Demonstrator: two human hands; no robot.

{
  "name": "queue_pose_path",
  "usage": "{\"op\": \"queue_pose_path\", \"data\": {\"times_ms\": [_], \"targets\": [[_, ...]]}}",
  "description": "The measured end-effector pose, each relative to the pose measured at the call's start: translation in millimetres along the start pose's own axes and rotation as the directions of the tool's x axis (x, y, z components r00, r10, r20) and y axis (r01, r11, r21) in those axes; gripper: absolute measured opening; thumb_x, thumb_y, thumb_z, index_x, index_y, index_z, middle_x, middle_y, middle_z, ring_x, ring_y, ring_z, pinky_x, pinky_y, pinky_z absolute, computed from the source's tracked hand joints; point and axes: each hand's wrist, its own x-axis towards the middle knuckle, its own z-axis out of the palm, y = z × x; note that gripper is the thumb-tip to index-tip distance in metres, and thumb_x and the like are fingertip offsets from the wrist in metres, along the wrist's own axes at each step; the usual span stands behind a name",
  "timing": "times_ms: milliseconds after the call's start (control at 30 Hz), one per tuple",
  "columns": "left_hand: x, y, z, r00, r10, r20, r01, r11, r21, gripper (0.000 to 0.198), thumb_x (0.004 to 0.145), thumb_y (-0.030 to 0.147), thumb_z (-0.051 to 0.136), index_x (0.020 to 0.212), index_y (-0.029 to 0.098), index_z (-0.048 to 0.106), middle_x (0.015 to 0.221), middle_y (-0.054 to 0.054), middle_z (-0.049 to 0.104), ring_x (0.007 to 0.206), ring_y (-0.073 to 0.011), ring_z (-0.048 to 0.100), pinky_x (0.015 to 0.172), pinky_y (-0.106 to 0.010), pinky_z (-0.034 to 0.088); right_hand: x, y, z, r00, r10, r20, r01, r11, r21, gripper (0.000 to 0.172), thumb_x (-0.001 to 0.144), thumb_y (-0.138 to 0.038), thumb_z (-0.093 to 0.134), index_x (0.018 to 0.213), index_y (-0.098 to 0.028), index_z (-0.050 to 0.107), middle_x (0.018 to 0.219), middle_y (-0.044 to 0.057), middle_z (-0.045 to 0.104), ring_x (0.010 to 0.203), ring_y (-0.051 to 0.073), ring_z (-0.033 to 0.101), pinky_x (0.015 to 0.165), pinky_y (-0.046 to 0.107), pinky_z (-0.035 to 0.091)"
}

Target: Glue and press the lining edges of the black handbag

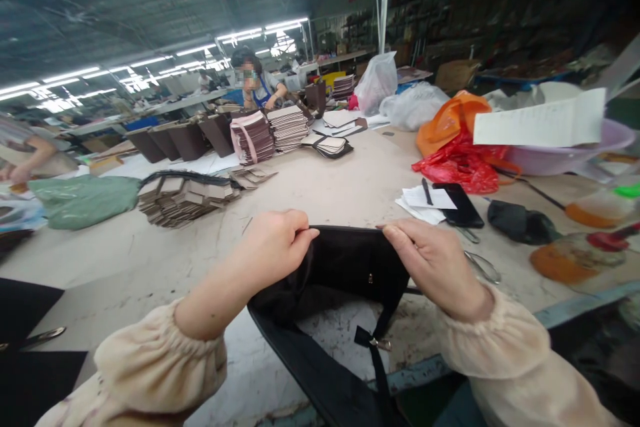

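Note:
Between my two hands a black fabric bag piece (350,250) is stretched along its top edge. My left hand (275,243) pinches the edge at its left end, thumb and fingers pressed together. At the right end my right hand (433,257) grips the same edge between thumb and fingers. A small metal zipper pull shows on the inner face. A black strap with a metal clasp (383,344) hangs down at the lower right of the piece. The lower part runs toward me and out of the picture at the bottom.
Beyond my hands lie stacks of brown-edged panels (185,199) and a green bag (85,201). At right are a phone (459,205), scissors (483,267), a red plastic bag (463,160) and a bottle of orange liquid (575,257). A co-worker (257,83) sits across the table.

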Motion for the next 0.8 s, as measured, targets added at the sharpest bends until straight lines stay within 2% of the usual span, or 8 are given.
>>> {"op": "queue_pose_path", "data": {"times_ms": [100, 200, 300, 400, 467, 600, 800], "targets": [[-2, 0, 1.1, 1.000, 0.000, -0.014, 0.000, 1.000, -0.018, 0.027, 0.087, 0.032, 0.050, 0.066, 0.016, 0.057, 0.062, -0.002, 0.058, 0.058, -0.0134, 0.051, 0.057, -0.026, 0.032, -1, -8, -6, 0.994, -0.085, -0.070, 0.073, 0.984, -0.161, 0.032, 0.093, -0.036, 0.048, 0.112, -0.016, 0.064, 0.109, 0.010, 0.068, 0.102, 0.024, 0.062, 0.089, 0.036, 0.046], [-5, 2, 1.0, 1.000, 0.003, -0.024, -0.004, 0.999, -0.033, 0.026, 0.086, 0.030, 0.051, 0.067, 0.016, 0.059, 0.062, -0.002, 0.060, 0.058, -0.0132, 0.051, 0.056, -0.026, 0.032, 0, -22, -9, 0.983, -0.162, -0.086, 0.136, 0.957, -0.256, 0.036, 0.091, -0.037, 0.051, 0.117, -0.015, 0.063, 0.111, 0.011, 0.068, 0.101, 0.024, 0.062, 0.089, 0.037, 0.046], [-6, 3, 0.4, 0.999, 0.022, -0.032, -0.022, 1.000, -0.022, 0.024, 0.086, 0.029, 0.051, 0.068, 0.016, 0.061, 0.064, -0.002, 0.061, 0.059, -0.0131, 0.051, 0.057, -0.026, 0.032, 3, -34, -6, 0.984, -0.181, -0.006, 0.171, 0.942, -0.289, 0.031, 0.091, -0.038, 0.053, 0.110, -0.018, 0.067, 0.099, 0.007, 0.071, 0.088, 0.021, 0.064, 0.079, 0.033, 0.047], [-7, 4, -0.1, 0.999, 0.035, -0.037, -0.035, 0.999, -0.014, 0.023, 0.086, 0.027, 0.051, 0.069, 0.016, 0.060, 0.065, -0.002, 0.061, 0.059, -0.0127, 0.049, 0.057, -0.026, 0.031, 8, -38, -1, 0.986, -0.136, 0.092, 0.159, 0.929, -0.333, 0.025, 0.092, -0.038, 0.051, 0.092, -0.023, 0.071, 0.083, 0.002, 0.071, 0.075, 0.019, 0.064, 0.067, 0.031, 0.042], [-7, 4, -0.3, 0.999, 0.031, -0.036, -0.032, 0.999, -0.028, 0.022, 0.085, 0.026, 0.052, 0.068, 0.016, 0.059, 0.064, -0.002, 0.060, 0.058, -0.0123, 0.048, 0.056, -0.026, 0.031, 12, -37, 1, 0.989, -0.104, 0.109, 0.134, 0.939, -0.318, 0.024, 0.091, -0.036, 0.052, 0.082, -0.024, 0.071, 0.076, 0.000, 0.069, 0.070, 0.017, 0.062, 0.062, 0.030, 0.039], [-5, 4, -0.6, 0.999, 0.016, -0.033, -0.018, 0.997, -0.080, 0.021, 0.084, 0.025, 0.053, 0.067, 0.015, 0.059, 0.064, -0.002, 0.060, 0.058, -0.0120, 0.049, 0.056, -0.025, 0.032, 18, -33, 1, 0.993, -0.079, 0.089, 0.096, 0.973, -0.210, 0.019, 0.088, -0.035, 0.058, 0.080, -0.025, 0.071, 0.074, -0.002, 0.068, 0.069, 0.014, 0.062, 0.063, 0.027, 0.038], [-9, 4, -0.9, 0.997, 0.061, -0.036, -0.067, 0.971, -0.227, 0.022, 0.082, 0.023, 0.055, 0.063, 0.014, 0.060, 0.074, -0.003, 0.064, 0.067, -0.0126, 0.055, 0.063, -0.025, 0.037, 19, -31, 2, 0.988, -0.111, 0.107, 0.131, 0.968, -0.214, 0.023, 0.088, -0.032, 0.055, 0.074, -0.021, 0.068, 0.071, 0.001, 0.064, 0.068, 0.014, 0.059, 0.063, 0.027, 0.037]]}}
